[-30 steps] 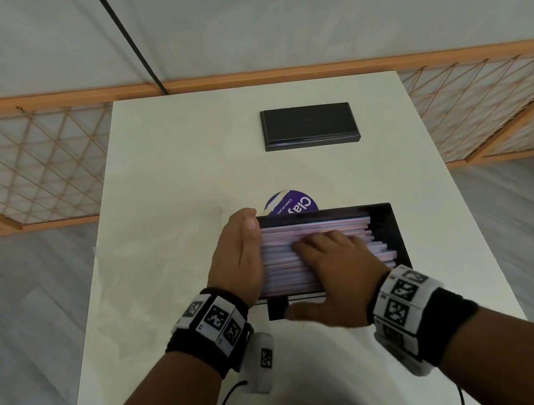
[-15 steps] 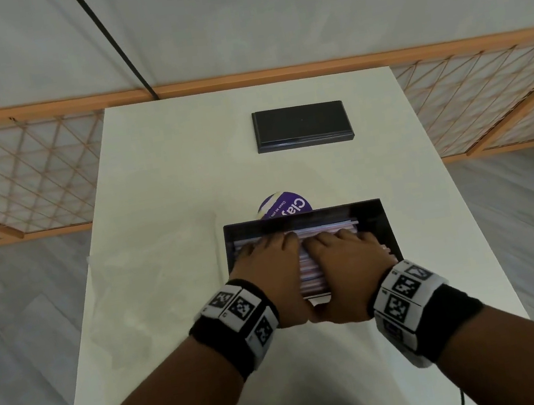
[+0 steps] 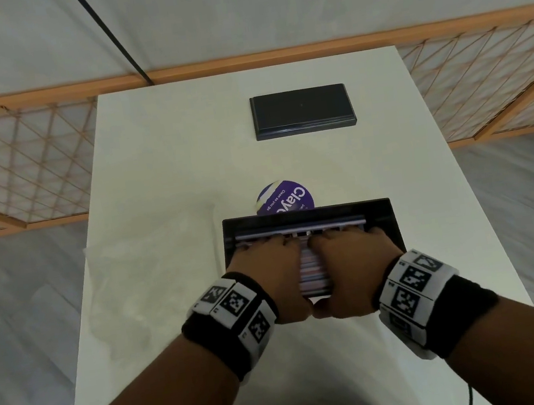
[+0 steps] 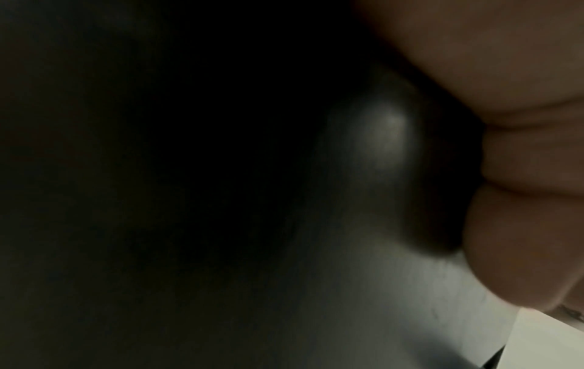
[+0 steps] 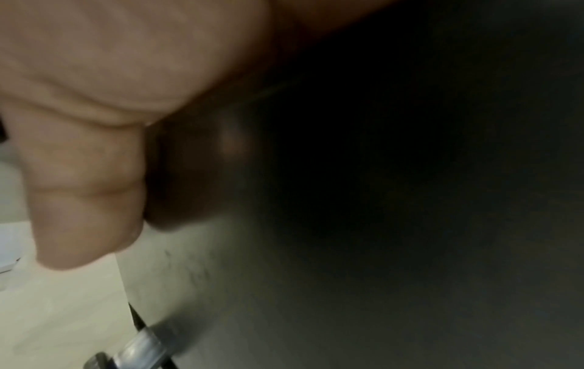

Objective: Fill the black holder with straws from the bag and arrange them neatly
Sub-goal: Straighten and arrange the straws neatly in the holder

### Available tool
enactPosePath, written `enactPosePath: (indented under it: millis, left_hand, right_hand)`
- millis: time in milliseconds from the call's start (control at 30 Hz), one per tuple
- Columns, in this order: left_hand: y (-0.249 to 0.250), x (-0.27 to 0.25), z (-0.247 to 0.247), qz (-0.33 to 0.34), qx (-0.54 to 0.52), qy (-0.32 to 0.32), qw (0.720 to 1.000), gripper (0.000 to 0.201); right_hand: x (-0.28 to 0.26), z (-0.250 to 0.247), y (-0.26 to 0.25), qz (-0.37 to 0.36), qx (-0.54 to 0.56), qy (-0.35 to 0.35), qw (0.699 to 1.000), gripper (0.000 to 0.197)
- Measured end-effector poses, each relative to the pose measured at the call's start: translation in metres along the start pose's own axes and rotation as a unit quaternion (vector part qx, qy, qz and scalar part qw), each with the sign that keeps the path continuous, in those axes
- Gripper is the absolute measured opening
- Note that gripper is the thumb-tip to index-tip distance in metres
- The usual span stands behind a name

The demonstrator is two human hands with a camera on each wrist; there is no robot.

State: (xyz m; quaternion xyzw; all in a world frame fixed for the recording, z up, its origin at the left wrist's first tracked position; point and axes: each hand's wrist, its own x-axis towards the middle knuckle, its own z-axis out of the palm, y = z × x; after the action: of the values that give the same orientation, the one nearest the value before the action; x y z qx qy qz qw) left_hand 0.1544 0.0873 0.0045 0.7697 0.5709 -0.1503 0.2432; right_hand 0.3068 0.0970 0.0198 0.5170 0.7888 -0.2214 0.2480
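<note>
The black holder (image 3: 382, 216) sits near the table's front, filled with pastel pink and purple straws (image 3: 312, 273) lying crosswise. My left hand (image 3: 269, 264) and right hand (image 3: 352, 252) lie flat side by side on top of the straws, fingers pointing away from me and pressing down. Only a strip of straws shows between the hands and along the far wall of the holder. Both wrist views are dark and blurred; each shows just a thumb (image 4: 518, 249) (image 5: 82, 189) against the holder's side.
A crumpled clear plastic bag (image 3: 151, 275) lies left of the holder. A round purple label (image 3: 287, 199) peeks out behind the holder. A black rectangular lid (image 3: 302, 110) lies at the far end of the white table (image 3: 154, 150). Wooden lattice railings flank the table.
A second ago my left hand stood against the straws' left ends. It has since come onto the top of them beside the right hand, and both now press flat.
</note>
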Motion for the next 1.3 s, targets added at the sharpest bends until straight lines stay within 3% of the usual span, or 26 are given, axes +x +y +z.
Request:
enactPosePath:
  millis: [200, 300, 500, 700, 833, 1000, 1300]
  left_hand:
    - [0.003, -0.002, 0.0, -0.004, 0.038, -0.009, 0.999, 0.085]
    - [0.005, -0.005, 0.0, -0.012, 0.02, -0.008, 1.0, 0.08]
    - [0.008, -0.004, 0.001, -0.026, 0.023, -0.031, 0.999, 0.081]
    - [0.008, -0.005, -0.01, -0.024, 0.017, -0.049, 0.998, 0.086]
    - [0.01, 0.001, -0.023, -0.028, 0.019, -0.13, 0.991, 0.072]
    - [0.009, 0.012, -0.023, -0.047, -0.03, -0.223, 0.973, 0.065]
    - [0.006, 0.008, -0.02, -0.044, -0.017, -0.173, 0.984, 0.076]
  right_hand:
    - [0.001, -0.006, -0.006, 0.007, -0.008, -0.001, 1.0, 0.077]
    - [0.001, -0.002, -0.007, 0.006, -0.017, 0.003, 1.0, 0.073]
    - [0.003, 0.007, -0.006, 0.014, 0.003, 0.016, 1.0, 0.082]
    - [0.004, -0.003, -0.004, 0.003, 0.021, -0.046, 0.999, 0.084]
    - [0.0, -0.016, -0.004, -0.006, -0.009, -0.056, 0.998, 0.075]
    - [0.004, -0.032, -0.006, -0.015, -0.036, -0.121, 0.992, 0.056]
    - [0.008, -0.025, -0.005, -0.019, -0.023, -0.137, 0.99, 0.059]
